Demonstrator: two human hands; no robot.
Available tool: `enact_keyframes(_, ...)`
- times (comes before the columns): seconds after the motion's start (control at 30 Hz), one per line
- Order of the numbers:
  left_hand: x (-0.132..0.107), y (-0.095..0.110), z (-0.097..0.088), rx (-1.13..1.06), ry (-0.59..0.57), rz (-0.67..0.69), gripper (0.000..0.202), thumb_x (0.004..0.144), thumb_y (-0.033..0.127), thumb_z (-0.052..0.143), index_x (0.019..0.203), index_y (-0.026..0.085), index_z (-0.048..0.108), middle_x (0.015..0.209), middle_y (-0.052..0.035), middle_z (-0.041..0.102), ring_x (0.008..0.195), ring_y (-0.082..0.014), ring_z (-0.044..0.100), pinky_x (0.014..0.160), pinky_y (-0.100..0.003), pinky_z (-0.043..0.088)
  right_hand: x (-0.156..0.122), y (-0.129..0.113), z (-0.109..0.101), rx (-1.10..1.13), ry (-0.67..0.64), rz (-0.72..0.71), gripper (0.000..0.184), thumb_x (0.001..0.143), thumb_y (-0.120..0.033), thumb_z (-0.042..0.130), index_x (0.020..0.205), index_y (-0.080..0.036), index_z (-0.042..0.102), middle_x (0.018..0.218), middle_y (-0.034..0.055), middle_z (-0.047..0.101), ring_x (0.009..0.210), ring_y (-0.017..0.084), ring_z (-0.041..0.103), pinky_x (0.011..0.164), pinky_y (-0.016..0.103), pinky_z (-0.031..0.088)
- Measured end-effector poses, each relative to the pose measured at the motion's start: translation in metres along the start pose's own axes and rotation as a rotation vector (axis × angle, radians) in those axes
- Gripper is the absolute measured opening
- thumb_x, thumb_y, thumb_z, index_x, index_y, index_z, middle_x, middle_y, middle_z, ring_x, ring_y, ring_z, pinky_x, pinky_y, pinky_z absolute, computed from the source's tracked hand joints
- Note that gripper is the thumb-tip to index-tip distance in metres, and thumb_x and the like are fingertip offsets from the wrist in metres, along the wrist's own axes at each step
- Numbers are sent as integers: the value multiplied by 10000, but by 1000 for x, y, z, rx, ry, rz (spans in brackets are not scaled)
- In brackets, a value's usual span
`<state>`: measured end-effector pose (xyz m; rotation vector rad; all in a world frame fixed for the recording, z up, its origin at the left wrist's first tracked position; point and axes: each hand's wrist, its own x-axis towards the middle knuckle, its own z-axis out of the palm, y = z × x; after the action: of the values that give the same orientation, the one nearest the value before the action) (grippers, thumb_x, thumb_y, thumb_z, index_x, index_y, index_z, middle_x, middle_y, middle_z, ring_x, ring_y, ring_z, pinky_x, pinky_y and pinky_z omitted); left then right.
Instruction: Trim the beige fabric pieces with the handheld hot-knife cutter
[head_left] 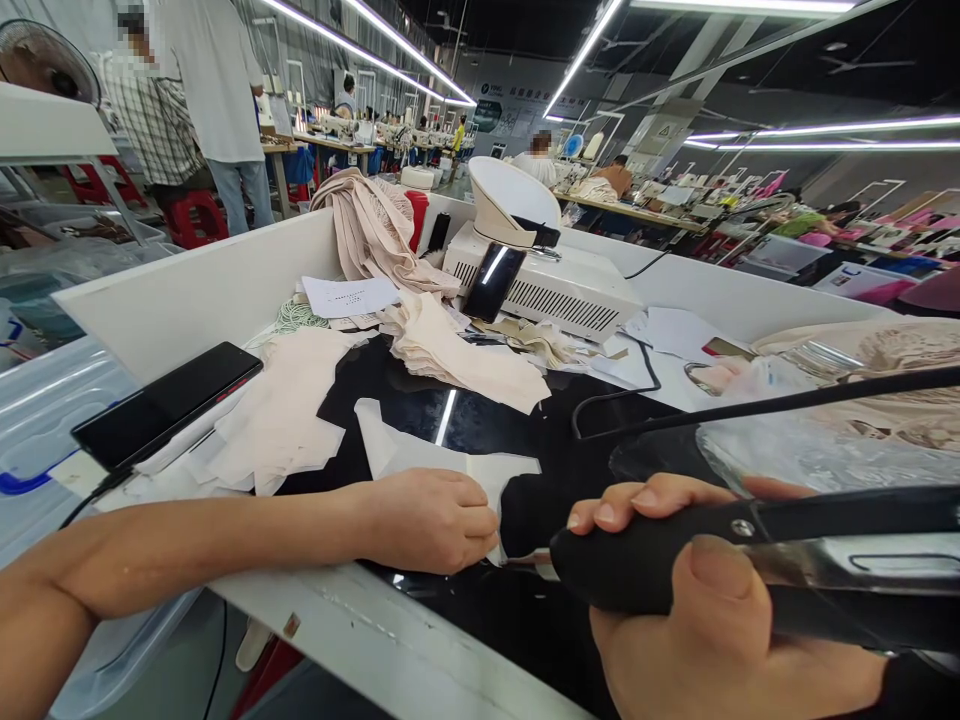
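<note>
A pale, angular cut piece of fabric [397, 450] lies on the glossy black tabletop [551, 450]. My left hand [431, 520] is closed on its near edge, fingers pressed together at the corner. My right hand [720, 610] is wrapped round a black-handled tool [652, 560] with silver metal along its side. From beneath its rounded end a thin metal tip [529, 560] points left, close to the fabric corner by my left fingers. I cannot tell whether the tip touches it, or the tool's exact kind.
Peach fabric pieces are stacked at left [281, 400] and behind [465, 350]. A black phone [169, 400] lies left; another phone [495, 280] leans on a white vented machine [544, 280]. A black cable [750, 405] crosses at right above clear plastic [795, 460]. White walls [217, 270] edge the table.
</note>
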<state>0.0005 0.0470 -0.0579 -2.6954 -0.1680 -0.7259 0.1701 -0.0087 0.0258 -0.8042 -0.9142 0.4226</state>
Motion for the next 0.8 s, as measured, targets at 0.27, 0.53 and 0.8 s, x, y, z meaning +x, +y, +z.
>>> enact_keyframes(0.27,-1,2,-1,-60,3,-32,277,1153,74,606,978,133,812,995,-71,777,980,-195,732,1055,-286,607,1,-3,3,7,-11,-8,404,708,-318,941,1033,-286,703,664,-90,688,486,202,632,411,317,541)
enact_keyframes(0.53,-7,-1,-3,-119,-24,-32,179,1137,76,639,1158,124,810,1124,-98,827,1009,-201,771,1019,-295,635,-1,-3,1,16,-27,-3,412,727,-331,960,1046,-286,704,687,-78,705,501,200,656,410,309,564)
enact_keyframes(0.8,-7,-2,-5,-160,-56,-40,181,1142,75,637,1117,152,799,1124,-108,817,1016,-204,782,1014,-302,643,0,-3,1,17,-25,-9,404,732,-335,957,1043,-284,704,688,-81,701,486,195,646,408,310,557)
